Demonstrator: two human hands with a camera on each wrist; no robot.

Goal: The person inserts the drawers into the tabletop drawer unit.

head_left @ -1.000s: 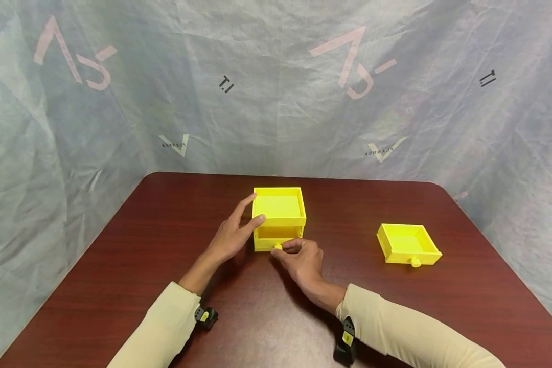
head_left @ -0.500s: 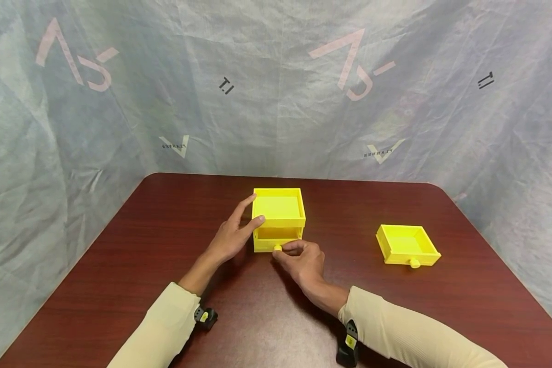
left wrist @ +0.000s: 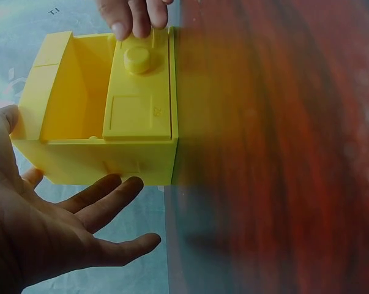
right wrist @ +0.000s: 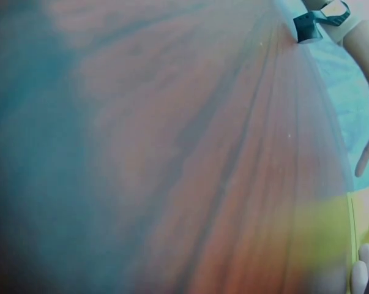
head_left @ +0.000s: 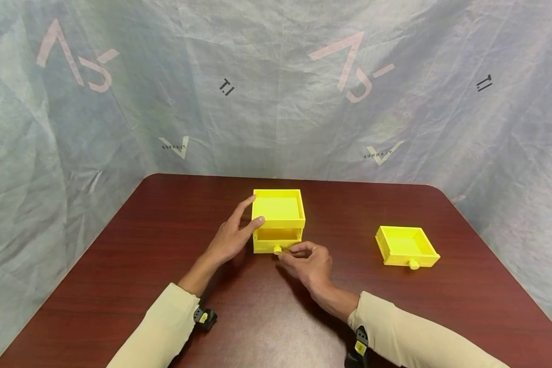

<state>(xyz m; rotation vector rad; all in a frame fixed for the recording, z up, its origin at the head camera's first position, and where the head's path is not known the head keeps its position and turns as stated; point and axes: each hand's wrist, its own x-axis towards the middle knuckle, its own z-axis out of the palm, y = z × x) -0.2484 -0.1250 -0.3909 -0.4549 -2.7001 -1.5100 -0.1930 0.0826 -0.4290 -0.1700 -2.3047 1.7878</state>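
A small yellow cabinet (head_left: pixel 278 223) stands on the table, with a raised rim round its top. Its upper slot (left wrist: pixel 86 92) is empty, while a lower drawer (left wrist: pixel 138 101) sits in the slot below, its front about level with the cabinet's front edges. My left hand (head_left: pixel 230 240) rests against the cabinet's left side, thumb on the top's front corner and fingers spread, fairly straight. Just right of the round drawer knob (head_left: pixel 277 250), my right hand (head_left: pixel 312 263) holds nothing, fingers loosely bent. Only its fingertips (right wrist: pixel 360 275) show in the right wrist view.
Another yellow drawer (head_left: pixel 408 246), empty and with a round knob, lies on the right of the dark red-brown table (head_left: pixel 165 230). A grey printed cloth (head_left: pixel 276 92) hangs behind and beside the table.
My right hand has let go of the drawer knob and moved slightly right and towards me. The left hand and the cabinet stay in place.
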